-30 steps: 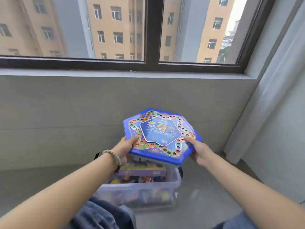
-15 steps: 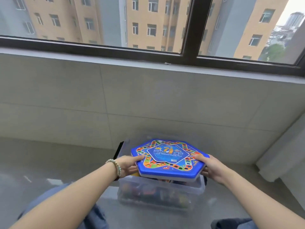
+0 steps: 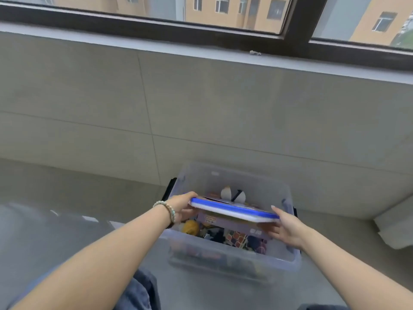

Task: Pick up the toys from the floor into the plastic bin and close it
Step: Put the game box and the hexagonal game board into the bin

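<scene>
Bare forearms, a pale beaded bracelet [image 3: 168, 209] on the left wrist, blue denim trousers [image 3: 138, 291].

Home, most likely a window-side corner or enclosed balcony of a flat. Wide window [image 3: 223, 10] with a dark frame [image 3: 297, 25] along the top, and tan multi-storey apartment blocks [image 3: 368, 23] outside, so a residential area. Grey sill [image 3: 201, 52] under the window, then a low wall [image 3: 201, 113] of big beige tiles and a glossy grey floor [image 3: 55, 209]. Pale curtain [image 3: 395, 227] bunched at the right edge, down at floor level. Household stuff, not work gear: clear plastic bin [image 3: 234, 180] on the floor near the wall, packed with mixed toys [image 3: 234, 239] including a colourful cube puzzle, a yellow round thing and a boxed set. Flat blue game box [image 3: 234, 210] over the bin's opening. Reads as a family flat with kids.
</scene>
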The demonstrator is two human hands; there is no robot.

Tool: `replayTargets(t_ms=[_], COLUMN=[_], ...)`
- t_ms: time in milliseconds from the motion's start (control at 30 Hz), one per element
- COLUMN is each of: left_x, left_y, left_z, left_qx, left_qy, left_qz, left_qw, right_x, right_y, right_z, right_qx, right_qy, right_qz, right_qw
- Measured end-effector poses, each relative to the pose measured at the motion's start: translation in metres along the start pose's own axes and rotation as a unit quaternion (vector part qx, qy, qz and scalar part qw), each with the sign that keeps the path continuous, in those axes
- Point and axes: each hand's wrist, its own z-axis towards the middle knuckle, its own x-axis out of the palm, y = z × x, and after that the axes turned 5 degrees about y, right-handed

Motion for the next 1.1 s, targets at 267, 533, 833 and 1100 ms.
replayTargets(t_ms=[267,533,833,1100], left_x=[-0.008,-0.022,-0.017,-0.025], left_y=[-0.023,-0.023,-0.036,-0.052], left_z=[0.001,0.007,0.009,-0.008], left_qx=[-0.020,-0.008,0.007,0.037], left_qy=[-0.016,-0.061,-0.094,-0.089], left_qz=[0.083,0.137,0.162,0.133], left_qw=[0.996,0.989,0.982,0.986], right_x=[-0.005,-0.005,0.011,0.019], right_y=[-0.017,-0.024,-0.034,0.000], right_z=[0.014,0.047,0.073,0.041], right_qx=[0.094,0.104,0.105,0.008], right_qy=[-0.009,-0.071,-0.107,-0.121], right_qz=[-0.051,-0.011,0.057,0.038], right_qw=[0.994,0.992,0.987,0.992])
